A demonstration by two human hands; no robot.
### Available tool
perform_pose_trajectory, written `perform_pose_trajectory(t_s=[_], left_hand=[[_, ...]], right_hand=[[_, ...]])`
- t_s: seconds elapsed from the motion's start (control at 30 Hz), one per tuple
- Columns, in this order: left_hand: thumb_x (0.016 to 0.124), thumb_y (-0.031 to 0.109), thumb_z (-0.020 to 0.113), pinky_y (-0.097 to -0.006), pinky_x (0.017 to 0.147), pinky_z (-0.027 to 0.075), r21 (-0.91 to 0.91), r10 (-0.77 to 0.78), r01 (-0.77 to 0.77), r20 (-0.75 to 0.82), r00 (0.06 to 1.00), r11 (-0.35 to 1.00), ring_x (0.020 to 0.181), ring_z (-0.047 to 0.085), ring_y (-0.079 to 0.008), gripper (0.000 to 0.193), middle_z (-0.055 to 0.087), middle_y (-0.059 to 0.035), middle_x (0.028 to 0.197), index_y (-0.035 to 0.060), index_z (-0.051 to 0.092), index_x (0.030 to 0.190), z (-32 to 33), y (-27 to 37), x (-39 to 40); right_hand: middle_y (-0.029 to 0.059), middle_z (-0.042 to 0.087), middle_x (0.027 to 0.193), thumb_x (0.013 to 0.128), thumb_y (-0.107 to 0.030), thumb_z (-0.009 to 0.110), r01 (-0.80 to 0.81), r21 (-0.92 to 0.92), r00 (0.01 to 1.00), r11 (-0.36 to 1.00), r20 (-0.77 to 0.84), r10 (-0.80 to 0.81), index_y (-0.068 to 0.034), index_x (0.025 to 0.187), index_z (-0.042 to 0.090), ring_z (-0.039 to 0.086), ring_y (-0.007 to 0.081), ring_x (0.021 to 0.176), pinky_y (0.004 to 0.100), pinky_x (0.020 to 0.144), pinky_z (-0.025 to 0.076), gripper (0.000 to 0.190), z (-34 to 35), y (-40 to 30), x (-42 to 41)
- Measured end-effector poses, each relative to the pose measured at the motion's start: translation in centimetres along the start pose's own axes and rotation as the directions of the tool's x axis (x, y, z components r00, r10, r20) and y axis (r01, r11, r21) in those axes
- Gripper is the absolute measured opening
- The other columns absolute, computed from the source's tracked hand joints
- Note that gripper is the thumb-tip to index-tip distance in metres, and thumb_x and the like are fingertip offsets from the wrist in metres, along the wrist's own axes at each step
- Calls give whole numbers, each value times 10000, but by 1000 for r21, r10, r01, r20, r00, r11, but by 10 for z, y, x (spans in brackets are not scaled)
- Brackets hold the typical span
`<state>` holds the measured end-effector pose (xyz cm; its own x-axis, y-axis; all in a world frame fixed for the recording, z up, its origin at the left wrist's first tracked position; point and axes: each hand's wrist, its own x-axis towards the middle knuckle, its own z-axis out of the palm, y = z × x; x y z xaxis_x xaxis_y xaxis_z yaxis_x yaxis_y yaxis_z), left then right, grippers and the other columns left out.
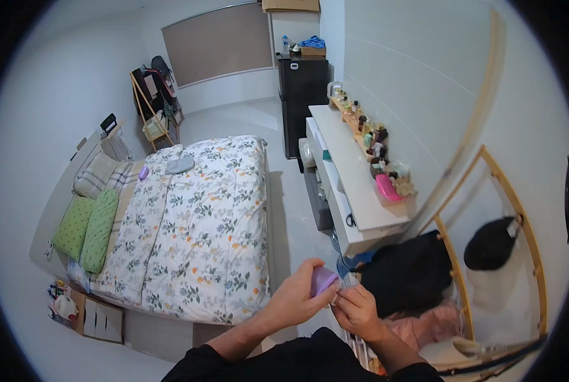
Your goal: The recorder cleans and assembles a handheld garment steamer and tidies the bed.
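Observation:
My left hand (pixel 299 293) grips a small purple container (pixel 322 281) with its thumb and fingers around the side. Close against its rim, my right hand (pixel 358 308) pinches a small translucent piece (pixel 348 282), too blurred to name. Both hands are held up in front of my body, between the bed and the white dresser. On the bed's floral duvet (pixel 198 229), near the pillows, lie another purple object (pixel 143 173) and a flat grey item (pixel 179 165).
The white dresser (pixel 356 176) to the right carries several bottles and a pink container (pixel 388 187). A black refrigerator (pixel 303 105) stands beyond it. Dark clothing (pixel 408 272) and a black cap (pixel 490 243) hang from wooden racks at right. A small drawer cabinet (pixel 102 321) stands at lower left.

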<state>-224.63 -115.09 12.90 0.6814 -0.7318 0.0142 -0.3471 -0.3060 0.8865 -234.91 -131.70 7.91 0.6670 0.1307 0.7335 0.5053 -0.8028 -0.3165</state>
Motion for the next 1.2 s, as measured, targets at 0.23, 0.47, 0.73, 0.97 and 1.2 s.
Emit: perform_pose_trajectory(t_s=[0.23,0.47,0.73,0.97,1.2], left_hand=[[805,144,761,-430,896,490,289,487,-402,-351,800,869,1074,576,-378,645,503,-254,1201,-18,392,1309,-7,-63,167],[824,126,730,-403,943,463,367,582,-455,-448,679,812,1066,574,-342,599,526,-228,1222,-14,417,1315,-69,-96,325],[956,214,615,-306,851,501,-29,-61,55,-256,965,998,948,621,-157,361,651,-101,1037,4,555,1244,-201,-145,478],[964,251,605,-299,856,498,-256,-201,189,-22,979,948,966,594,-130,339,645,-88,1059,32,572,1220,-312,-221,617],[854,146,692,-410,821,515,179,298,-247,-375,878,952,983,609,-362,375,569,-208,1110,-7,563,1171,-364,-249,733]], right_hand=[[56,645,873,873,28,633,-573,736,650,360,141,747,33,912,659,596,151,739,275,642,455,47,83,155,70],[35,635,800,921,-110,666,-563,818,616,-118,511,599,23,925,659,594,148,662,299,611,482,134,110,298,190],[35,604,891,610,-30,700,242,101,969,965,13,-245,-32,857,651,602,208,774,320,651,512,252,199,447,318],[59,576,798,632,-8,693,117,204,991,972,42,-128,-49,813,617,579,231,696,349,591,486,201,294,544,426],[43,554,726,856,31,646,-539,634,766,554,97,635,-3,759,591,584,172,652,277,581,481,116,369,606,514]])
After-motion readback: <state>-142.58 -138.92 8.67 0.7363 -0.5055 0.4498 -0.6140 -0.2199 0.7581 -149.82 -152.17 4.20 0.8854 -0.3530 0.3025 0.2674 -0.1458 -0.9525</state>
